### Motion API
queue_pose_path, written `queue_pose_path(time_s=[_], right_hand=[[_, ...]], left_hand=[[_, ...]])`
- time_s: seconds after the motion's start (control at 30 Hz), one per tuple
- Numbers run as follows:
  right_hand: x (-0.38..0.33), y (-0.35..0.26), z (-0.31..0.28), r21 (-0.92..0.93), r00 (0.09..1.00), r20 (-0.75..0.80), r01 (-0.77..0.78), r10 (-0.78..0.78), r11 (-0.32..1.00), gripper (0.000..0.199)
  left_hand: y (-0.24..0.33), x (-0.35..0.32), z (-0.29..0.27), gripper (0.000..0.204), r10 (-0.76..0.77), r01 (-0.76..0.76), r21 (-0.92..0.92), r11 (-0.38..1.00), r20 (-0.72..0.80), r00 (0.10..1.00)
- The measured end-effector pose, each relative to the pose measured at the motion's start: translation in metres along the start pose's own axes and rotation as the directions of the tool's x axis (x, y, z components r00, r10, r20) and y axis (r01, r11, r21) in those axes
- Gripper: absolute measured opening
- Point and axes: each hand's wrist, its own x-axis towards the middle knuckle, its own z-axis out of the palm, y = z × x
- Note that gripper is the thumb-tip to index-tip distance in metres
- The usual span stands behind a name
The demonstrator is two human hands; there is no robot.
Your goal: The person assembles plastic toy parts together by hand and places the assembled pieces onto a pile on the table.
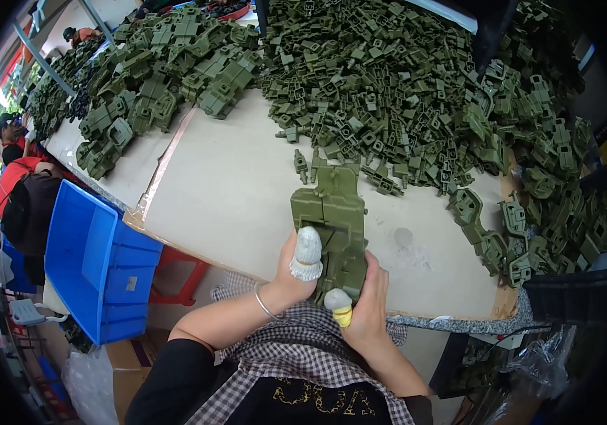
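Between both my hands is a green plastic toy vehicle body, held above the table's near edge with its long side pointing away from me. My left hand grips its left side, the thumb wrapped in a white cover and pressed on top. My right hand closes on the lower right side; its thumb wears a pale cover with a yellow band. Just beyond the body, a few small green plastic parts lie loose. What the fingers do underneath is hidden.
A large heap of small green parts covers the far table. Green vehicle bodies pile up at far left, and curved green pieces lie right. A blue bin and red stool stand left; people work beyond.
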Motion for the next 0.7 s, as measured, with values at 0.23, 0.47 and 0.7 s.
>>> queue_pose_path(time_s=[0.23, 0.47, 0.7], right_hand=[[0.008, -0.003, 0.002, -0.102, 0.998, -0.022, -0.060, 0.058, 0.993, 0.068], [0.019, -0.004, -0.013, -0.260, 0.980, -0.006, 0.190, -0.198, 0.947, 0.075], [0.010, 0.005, -0.004, 0.668, 0.967, 0.001, -0.191, 0.255, 0.719, 0.079]], left_hand=[[-0.001, 0.008, 0.002, 0.060, 0.036, -0.034, 0.045, 0.998, -0.050, 0.998], [0.002, -0.008, -0.004, 0.058, -0.156, 0.163, -0.117, 0.980, 0.071, 0.985], [0.011, -0.002, -0.010, 0.056, -0.080, 0.067, -0.343, 0.937, -0.025, 0.996]])
